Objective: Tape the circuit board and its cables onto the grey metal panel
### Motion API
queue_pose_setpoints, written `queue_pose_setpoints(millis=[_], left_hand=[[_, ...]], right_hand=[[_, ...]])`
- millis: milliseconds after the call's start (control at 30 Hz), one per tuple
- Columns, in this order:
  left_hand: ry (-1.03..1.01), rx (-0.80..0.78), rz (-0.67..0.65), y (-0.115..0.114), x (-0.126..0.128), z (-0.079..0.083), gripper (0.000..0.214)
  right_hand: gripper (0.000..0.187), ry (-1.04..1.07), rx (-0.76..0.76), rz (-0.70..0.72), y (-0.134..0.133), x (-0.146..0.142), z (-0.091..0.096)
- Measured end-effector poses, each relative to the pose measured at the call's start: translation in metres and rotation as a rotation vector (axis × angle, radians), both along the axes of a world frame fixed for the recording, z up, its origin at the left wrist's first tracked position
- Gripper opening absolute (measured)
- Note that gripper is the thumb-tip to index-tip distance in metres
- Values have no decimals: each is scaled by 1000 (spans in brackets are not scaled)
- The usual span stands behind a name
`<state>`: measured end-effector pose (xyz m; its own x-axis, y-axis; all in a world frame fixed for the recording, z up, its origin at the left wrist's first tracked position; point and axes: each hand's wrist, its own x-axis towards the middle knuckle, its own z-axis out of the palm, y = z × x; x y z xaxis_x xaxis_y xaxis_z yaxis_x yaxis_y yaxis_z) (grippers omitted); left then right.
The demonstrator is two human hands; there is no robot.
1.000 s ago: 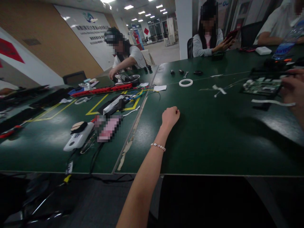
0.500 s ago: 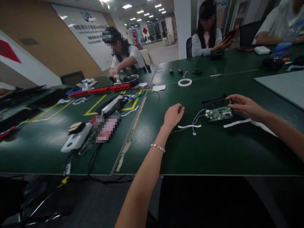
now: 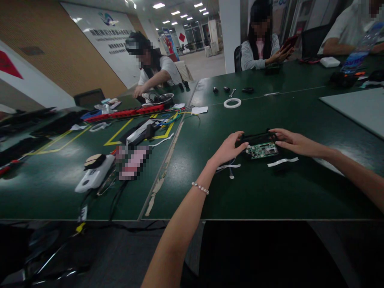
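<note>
A small black tray with a green circuit board lies on the dark green table in front of me. My left hand grips its left end with curled fingers. At the right end my right hand holds it, fingers laid along the edge. Thin wires and a white strip trail from the board under my left hand. Another white strip lies just to the board's right.
A white tape ring lies farther back. At the left are a red power strip, cables, a white device and yellow floor-tape markings. A grey mat lies at the right. Other people sit at the far side.
My right hand brought the board assembly from the right to the middle of the table. My left hand opened from a fist and took hold of its left end.
</note>
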<state>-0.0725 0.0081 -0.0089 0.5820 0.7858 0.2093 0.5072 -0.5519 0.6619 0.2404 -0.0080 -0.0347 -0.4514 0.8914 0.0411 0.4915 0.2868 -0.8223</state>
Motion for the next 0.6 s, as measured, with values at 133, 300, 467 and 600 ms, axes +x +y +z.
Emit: queue_pose_setpoints(millis=[133, 300, 467, 600], left_hand=[[57, 80, -27, -5, 2, 2, 61], [131, 41, -90, -10, 3, 6, 69], [222, 10, -154, -13, 3, 10, 63], [256, 17, -175, -14, 3, 10, 61]], right_hand=[[63, -208, 253, -94, 13, 17, 1], [68, -645, 542, -453, 34, 100, -2], [84, -836, 291, -1124, 22, 197, -36], [91, -884, 76, -1251, 16, 249, -68]])
